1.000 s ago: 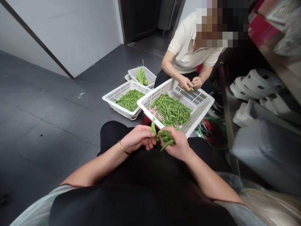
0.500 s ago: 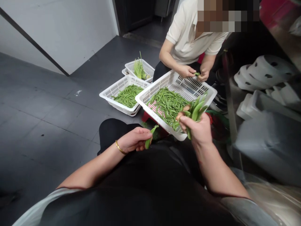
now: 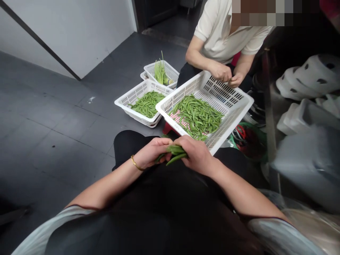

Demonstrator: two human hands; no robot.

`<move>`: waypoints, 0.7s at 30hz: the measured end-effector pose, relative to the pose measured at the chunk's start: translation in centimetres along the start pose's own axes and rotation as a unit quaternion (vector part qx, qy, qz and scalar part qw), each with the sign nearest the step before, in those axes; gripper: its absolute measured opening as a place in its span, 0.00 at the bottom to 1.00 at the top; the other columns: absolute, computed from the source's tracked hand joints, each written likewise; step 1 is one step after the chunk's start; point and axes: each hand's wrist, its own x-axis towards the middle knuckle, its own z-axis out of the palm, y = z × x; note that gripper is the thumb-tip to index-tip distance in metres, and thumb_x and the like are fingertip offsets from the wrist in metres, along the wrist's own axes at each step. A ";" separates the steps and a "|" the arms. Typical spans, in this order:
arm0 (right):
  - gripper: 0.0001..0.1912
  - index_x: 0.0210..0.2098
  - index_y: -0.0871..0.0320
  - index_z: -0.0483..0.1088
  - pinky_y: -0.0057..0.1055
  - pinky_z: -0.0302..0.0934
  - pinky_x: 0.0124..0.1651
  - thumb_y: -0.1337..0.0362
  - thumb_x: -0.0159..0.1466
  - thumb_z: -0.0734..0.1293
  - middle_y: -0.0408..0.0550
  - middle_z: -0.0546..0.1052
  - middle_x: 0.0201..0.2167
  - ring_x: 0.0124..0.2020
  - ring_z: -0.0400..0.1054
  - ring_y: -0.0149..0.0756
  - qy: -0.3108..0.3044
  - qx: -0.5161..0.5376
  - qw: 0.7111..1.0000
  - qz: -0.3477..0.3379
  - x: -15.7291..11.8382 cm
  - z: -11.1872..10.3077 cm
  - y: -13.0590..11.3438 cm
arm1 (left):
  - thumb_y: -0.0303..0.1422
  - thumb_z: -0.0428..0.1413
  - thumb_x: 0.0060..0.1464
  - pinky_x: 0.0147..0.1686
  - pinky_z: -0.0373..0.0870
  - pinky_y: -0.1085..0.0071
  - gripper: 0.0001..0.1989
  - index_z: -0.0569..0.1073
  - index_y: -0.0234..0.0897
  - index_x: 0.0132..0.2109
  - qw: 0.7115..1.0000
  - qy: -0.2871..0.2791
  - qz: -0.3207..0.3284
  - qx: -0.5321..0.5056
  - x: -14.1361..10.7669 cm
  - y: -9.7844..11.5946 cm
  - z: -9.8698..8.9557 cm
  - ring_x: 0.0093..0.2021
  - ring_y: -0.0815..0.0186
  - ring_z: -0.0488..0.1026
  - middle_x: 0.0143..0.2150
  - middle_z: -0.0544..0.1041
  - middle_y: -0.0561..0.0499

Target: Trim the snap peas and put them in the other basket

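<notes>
Jutting from the closed grip of a right hand (image 3: 195, 152), a bunch of green pods (image 3: 177, 151) points toward the wearer's left, its long axis running roughly crosswise, the lowest pod slanting tip-down. A left hand (image 3: 154, 152), gold bangle (image 3: 136, 163) at the wrist, meets it, thumb and fingers nearly closed on a partly hidden pod. Both are above the lap, just before a large white basket (image 3: 225, 95) of pods. Opposite, a co-worker in a pale shirt (image 3: 215, 24) brings both hands together at the far rim.
</notes>
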 end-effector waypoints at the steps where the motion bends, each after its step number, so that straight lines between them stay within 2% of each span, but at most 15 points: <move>1: 0.11 0.42 0.57 0.63 0.29 0.63 0.35 0.72 0.59 0.61 0.48 0.73 0.35 0.36 0.69 0.36 0.015 -0.017 1.000 0.016 0.1 0.3 0.0 | 0.36 0.60 0.48 0.11 0.51 0.82 0.11 0.71 0.31 0.29 0.999 0.029 0.023 -0.002 0.3 -0.2 0.4 0.12 0.78 0.58 0.16 0.68 0.55; 6: 0.08 0.39 0.56 0.61 0.28 0.62 0.34 0.68 0.59 0.62 0.47 0.72 0.32 0.33 0.69 0.37 0.157 -0.065 0.980 0.101 1.8 2.6 0.2 | 0.40 0.57 0.51 0.10 0.50 0.80 0.14 0.67 0.34 0.25 0.974 0.161 0.159 0.002 1.8 -1.6 1.9 0.12 0.76 0.57 0.14 0.66 0.57; 9: 0.08 0.37 0.56 0.60 0.28 0.61 0.33 0.68 0.58 0.61 0.46 0.72 0.30 0.31 0.69 0.36 0.193 -0.050 0.969 0.149 2.9 3.6 -0.1 | 0.38 0.57 0.52 0.13 0.57 0.80 0.14 0.68 0.33 0.25 0.946 0.209 0.245 0.045 2.7 -1.6 1.4 0.14 0.76 0.61 0.15 0.66 0.57; 12: 0.08 0.36 0.56 0.61 0.27 0.60 0.32 0.69 0.56 0.61 0.45 0.72 0.29 0.30 0.68 0.35 0.156 -0.009 0.976 0.151 3.1 3.7 -1.0 | 0.37 0.58 0.51 0.16 0.61 0.79 0.12 0.69 0.33 0.26 0.904 0.286 0.315 0.032 3.7 0.0 -0.8 0.16 0.75 0.63 0.18 0.69 0.56; 14: 0.08 0.35 0.57 0.62 0.27 0.59 0.30 0.69 0.55 0.61 0.44 0.71 0.27 0.27 0.66 0.34 0.106 0.043 0.981 0.158 2.9 3.2 -1.3 | 0.38 0.58 0.51 0.14 0.60 0.79 0.12 0.69 0.34 0.28 0.876 0.332 0.350 -0.027 4.1 1.5 -2.6 0.15 0.76 0.61 0.20 0.69 0.56; 15: 0.07 0.35 0.57 0.63 0.26 0.59 0.30 0.69 0.55 0.62 0.43 0.70 0.26 0.26 0.66 0.33 0.084 0.073 0.978 0.176 2.8 2.8 -1.2 | 0.38 0.58 0.51 0.12 0.57 0.80 0.12 0.69 0.34 0.29 0.872 0.334 0.355 -0.053 4.0 2.1 -3.4 0.14 0.77 0.58 0.20 0.67 0.57; 18: 0.05 0.33 0.57 0.65 0.25 0.59 0.27 0.66 0.56 0.64 0.41 0.69 0.25 0.23 0.63 0.29 0.040 0.202 0.943 0.261 2.3 1.7 -0.4 | 0.37 0.61 0.49 0.10 0.45 0.82 0.10 0.68 0.35 0.30 0.896 0.286 0.329 -0.088 3.2 2.5 -4.4 0.13 0.79 0.50 0.18 0.59 0.61; 21: 0.08 0.35 0.58 0.66 0.24 0.58 0.22 0.64 0.56 0.66 0.39 0.69 0.24 0.19 0.61 0.25 -0.004 0.356 0.878 0.319 1.9 0.9 0.7 | 0.34 0.63 0.46 0.12 0.43 0.81 0.10 0.72 0.36 0.34 0.918 0.251 0.305 -0.039 1.7 1.5 -3.5 0.14 0.79 0.48 0.17 0.55 0.62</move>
